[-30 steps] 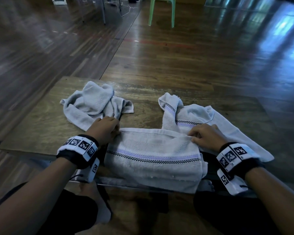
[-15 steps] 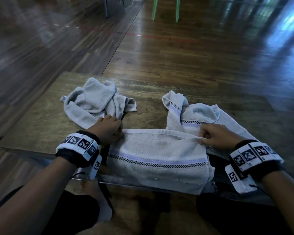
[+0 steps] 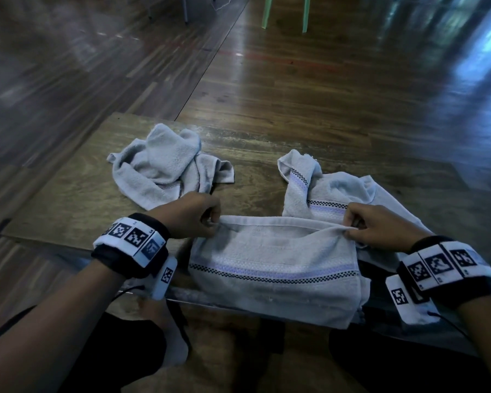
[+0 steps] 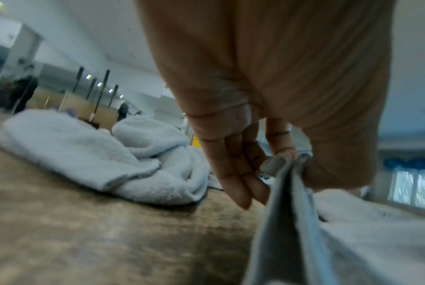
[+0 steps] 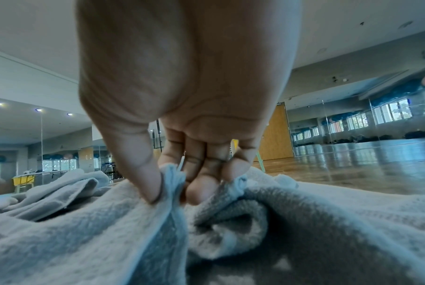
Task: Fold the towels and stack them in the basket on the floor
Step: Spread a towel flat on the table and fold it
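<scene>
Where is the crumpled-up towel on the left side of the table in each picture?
Head: the crumpled towel lies on the far left of the table, just beyond the left hand.
Left wrist: it fills the left middle, beside the fingers.
Right wrist: I cannot tell it apart there.
Shared landmark: the striped towel that both hands pinch.

You see the towel [image 3: 272,259] is nubby matt terry cloth with a woven band. The surface [image 3: 68,199] is dull, worn wood; the floor [image 3: 323,95] is glossy wood.
</scene>
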Motion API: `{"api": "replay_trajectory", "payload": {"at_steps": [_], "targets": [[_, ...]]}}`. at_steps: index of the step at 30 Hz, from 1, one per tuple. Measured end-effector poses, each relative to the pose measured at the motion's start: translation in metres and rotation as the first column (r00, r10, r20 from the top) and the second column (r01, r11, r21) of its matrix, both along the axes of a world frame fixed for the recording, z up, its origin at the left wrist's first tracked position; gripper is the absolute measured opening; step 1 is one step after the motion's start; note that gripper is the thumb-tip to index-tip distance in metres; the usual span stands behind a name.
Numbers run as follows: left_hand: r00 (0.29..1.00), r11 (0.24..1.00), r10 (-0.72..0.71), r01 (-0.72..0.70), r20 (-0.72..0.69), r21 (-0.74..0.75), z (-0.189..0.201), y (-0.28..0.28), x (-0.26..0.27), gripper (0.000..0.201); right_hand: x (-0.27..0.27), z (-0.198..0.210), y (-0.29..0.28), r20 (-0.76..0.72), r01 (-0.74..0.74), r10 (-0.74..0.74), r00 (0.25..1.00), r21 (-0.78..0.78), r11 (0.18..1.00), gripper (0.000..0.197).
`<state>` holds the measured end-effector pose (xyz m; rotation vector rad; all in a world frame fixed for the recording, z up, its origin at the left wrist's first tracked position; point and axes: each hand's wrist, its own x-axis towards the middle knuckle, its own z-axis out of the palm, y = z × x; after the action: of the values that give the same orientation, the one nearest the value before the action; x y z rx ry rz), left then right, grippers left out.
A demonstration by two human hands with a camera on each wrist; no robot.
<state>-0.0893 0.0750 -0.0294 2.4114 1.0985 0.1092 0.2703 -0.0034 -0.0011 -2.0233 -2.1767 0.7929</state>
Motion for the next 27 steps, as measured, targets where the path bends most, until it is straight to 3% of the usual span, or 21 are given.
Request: {"api": "replay_trajectory", "payload": {"at_steps": [2,5,14,27], "targets": [[0.993,1.0,0.014,-0.016,0.119,0.015,0.005,-0.002,-0.001,0.024,0.003,0.0,0.0,0.02,-0.003,0.003,1.0,-0.013,1.0,0.015],[0.983,0.998,0.055,-0.056,0.178,-0.001,0.007,-0.002,-0.005,0.018,0.008,-0.004,0.001,0.024,0.011,-0.01,1.0,-0.029,1.0,0.014],[0.982,0.99,0.12,-0.107,0.147,-0.088,0.001,0.006,-0.014,0.007,0.011,-0.014,0.006,0.055,-0.003,0.006,0.998,-0.065,0.998,0.015],[0.994,0.998,0.069,-0.068,0.089,-0.013,-0.002,0.016,-0.019,0.007,0.011,-0.018,0.007,0.009,0.014,-0.013,1.0,-0.081,0.997,0.013]]}}
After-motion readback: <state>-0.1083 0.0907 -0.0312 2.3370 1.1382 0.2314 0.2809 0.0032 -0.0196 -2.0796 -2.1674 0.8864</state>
